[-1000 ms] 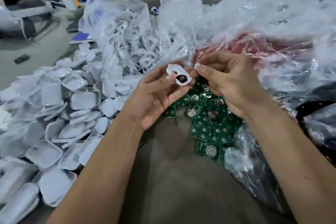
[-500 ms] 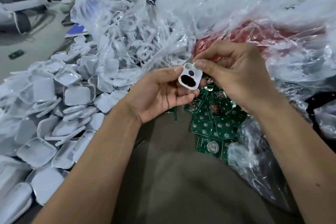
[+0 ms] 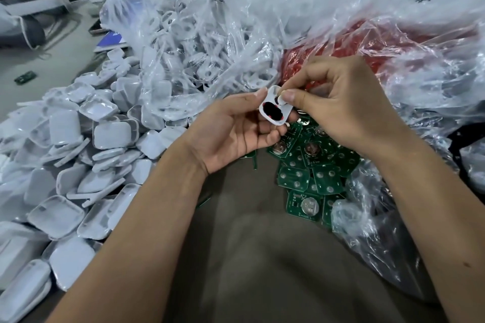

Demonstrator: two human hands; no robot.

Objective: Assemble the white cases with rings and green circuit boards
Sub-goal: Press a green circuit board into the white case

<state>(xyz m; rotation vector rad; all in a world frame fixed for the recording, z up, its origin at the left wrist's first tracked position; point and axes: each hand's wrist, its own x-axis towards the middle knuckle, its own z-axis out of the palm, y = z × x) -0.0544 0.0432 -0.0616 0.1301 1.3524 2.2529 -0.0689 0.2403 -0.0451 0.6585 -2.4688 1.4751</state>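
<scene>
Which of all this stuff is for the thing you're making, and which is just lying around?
For the job:
white case, held by left hand and right hand
green circuit boards
white case halves

Just lying about:
red bag
blue booklet

Smooth white plastic case shells (image 3: 65,155) heaped at nine o'clock; glossy green circuit boards (image 3: 309,173) bearing shiny metal discs; crinkled clear plastic bags (image 3: 341,2) at twelve.
</scene>
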